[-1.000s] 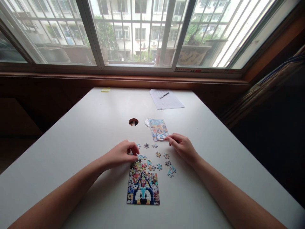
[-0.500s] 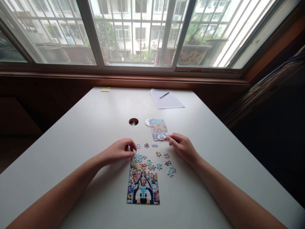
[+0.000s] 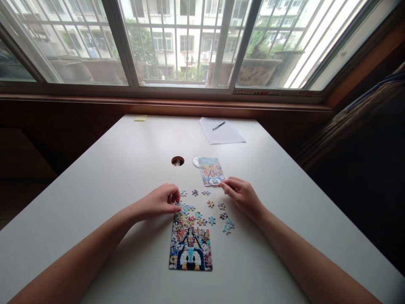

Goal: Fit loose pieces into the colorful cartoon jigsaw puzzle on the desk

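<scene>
A partly assembled jigsaw puzzle (image 3: 190, 249) lies on the white table, showing a blue cartoon dog's face at its near end. My left hand (image 3: 164, 199) is at its upper left corner, thumb and fingers closed on a light blue puzzle piece they mostly hide. Several loose puzzle pieces (image 3: 211, 220) are scattered to the right of the assembled part and above it. Beyond them lies a small picture card (image 3: 211, 169) with the same dog design. My right hand (image 3: 238, 192) pinches the card's near right corner between thumb and fingers.
Behind the card is a round silver disc (image 3: 195, 162), partly covered by it. A round hole (image 3: 177, 161) opens in the tabletop to its left. Farther back are paper sheets (image 3: 221, 134) with a pen (image 3: 219, 125) on top, and a yellow slip (image 3: 140, 118) at the far left.
My left fingers have shifted slightly and curled further over the puzzle's upper left corner, covering the light blue piece more. My right hand keeps its hold on the card.
</scene>
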{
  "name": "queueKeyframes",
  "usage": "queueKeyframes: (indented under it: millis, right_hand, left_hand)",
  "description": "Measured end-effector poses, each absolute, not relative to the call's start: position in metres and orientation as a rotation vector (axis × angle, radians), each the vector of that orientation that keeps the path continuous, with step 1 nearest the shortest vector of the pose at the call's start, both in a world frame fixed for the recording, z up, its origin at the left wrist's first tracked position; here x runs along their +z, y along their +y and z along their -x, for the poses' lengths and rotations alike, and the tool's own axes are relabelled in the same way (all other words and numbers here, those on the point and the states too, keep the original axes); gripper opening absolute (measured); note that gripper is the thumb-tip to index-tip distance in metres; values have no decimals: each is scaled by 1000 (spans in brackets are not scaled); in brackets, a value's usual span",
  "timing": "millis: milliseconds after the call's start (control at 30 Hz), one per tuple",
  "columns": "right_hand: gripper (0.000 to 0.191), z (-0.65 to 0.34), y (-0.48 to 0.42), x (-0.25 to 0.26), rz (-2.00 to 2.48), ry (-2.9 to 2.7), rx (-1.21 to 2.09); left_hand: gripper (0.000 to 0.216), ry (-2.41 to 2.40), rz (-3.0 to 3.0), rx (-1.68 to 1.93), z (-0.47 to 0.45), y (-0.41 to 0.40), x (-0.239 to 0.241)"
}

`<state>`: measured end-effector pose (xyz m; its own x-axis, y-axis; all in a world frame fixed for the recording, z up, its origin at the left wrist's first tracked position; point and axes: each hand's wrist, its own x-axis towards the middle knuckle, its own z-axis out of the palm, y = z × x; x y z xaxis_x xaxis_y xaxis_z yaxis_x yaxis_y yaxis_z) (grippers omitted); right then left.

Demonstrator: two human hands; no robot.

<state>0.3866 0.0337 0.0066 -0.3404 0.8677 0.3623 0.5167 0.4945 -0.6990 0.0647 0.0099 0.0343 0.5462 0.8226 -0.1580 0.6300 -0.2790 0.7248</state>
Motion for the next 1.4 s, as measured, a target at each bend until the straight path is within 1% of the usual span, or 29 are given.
queueKeyframes:
  millis: [300, 400, 633, 833, 1000, 1133, 1400]
  right_hand:
    - [18, -365, 14, 10, 704, -2386, 234]
    - [16, -358, 7, 10, 643, -2498, 181]
    - [15, -359, 6, 8, 586, -2560, 141]
    - [13, -361, 7, 10, 575, -2536, 172]
    - [12, -363, 5, 9, 583, -2525, 194]
    - [13, -362, 5, 11, 574, -2536, 190]
    - [13, -361, 4, 15, 565, -2550, 191]
  left_hand:
    - [25, 1166, -2044, 318, -67, 10, 34]
    - [25, 1154, -2037, 330, -67, 11, 34]
    - [25, 1098, -1920, 333, -57, 15, 33]
    - [27, 1017, -1814, 298, -42, 19, 33]
    - [29, 966, -1665, 352, -34, 21, 34]
    - [30, 975, -1657, 345, -34, 21, 33]
    - [24, 966, -1696, 334, -34, 20, 35]
